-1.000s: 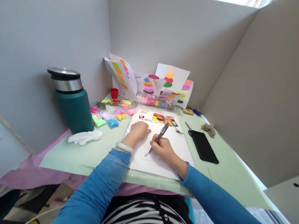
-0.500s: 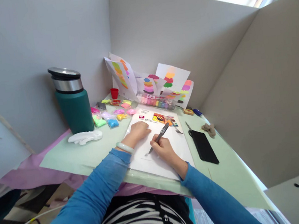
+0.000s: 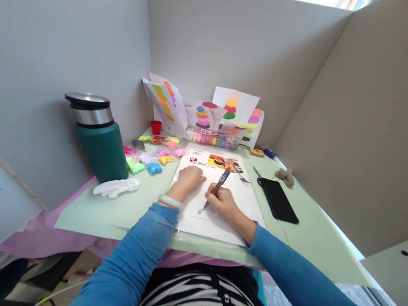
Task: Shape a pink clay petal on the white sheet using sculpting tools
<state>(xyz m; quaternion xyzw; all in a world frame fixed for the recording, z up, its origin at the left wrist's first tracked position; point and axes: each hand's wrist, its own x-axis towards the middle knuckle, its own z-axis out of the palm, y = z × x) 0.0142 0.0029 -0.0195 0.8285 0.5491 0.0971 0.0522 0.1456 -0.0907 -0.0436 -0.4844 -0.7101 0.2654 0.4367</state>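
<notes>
Grey partition walls box in your pale green desk (image 3: 95,215). Your right hand (image 3: 223,204) has its fingers curled tight round a pen (image 3: 216,188), writing grip, tip down on the sheet (image 3: 218,221) so it can mark. Pen's long axis runs diagonally: tip points down-left toward you, cap end up-right toward the far wall. Your left hand (image 3: 190,178) lies on the sheet's upper part, fingers loosely bent, holding nothing, probably pinning the sheet so it doesn't slide. White bangle (image 3: 170,201) on that wrist. Just right of the sheet lies a black phone (image 3: 277,200), with a brownish lump (image 3: 285,176) beyond it. Far side: clay packets (image 3: 152,156), a tray (image 3: 213,139) of colours, swatch papers (image 3: 201,108) leaning on the wall. Left: a teal flask (image 3: 98,136), upright, and a white shape (image 3: 116,187) beside it.
</notes>
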